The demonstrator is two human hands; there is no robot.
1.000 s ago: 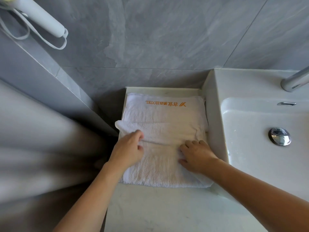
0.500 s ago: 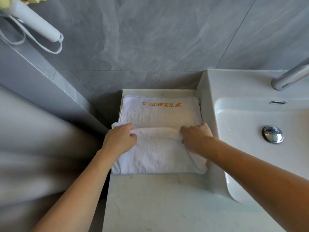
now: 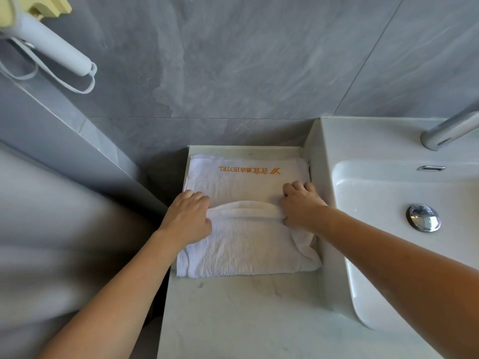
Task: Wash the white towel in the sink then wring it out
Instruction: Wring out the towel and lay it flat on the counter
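Now the white towel (image 3: 246, 244) lies folded on the counter (image 3: 233, 314), just left of the sink (image 3: 404, 203). Both the left hand (image 3: 188, 218) and right hand (image 3: 302, 206) grip a raised fold across its middle, at opposite ends.

White towel (image 3: 246, 242) under both hands, orange lettering beyond the fingers; white sink (image 3: 375, 193) right of them; grey veined wall tiles (image 3: 233, 60) beyond.
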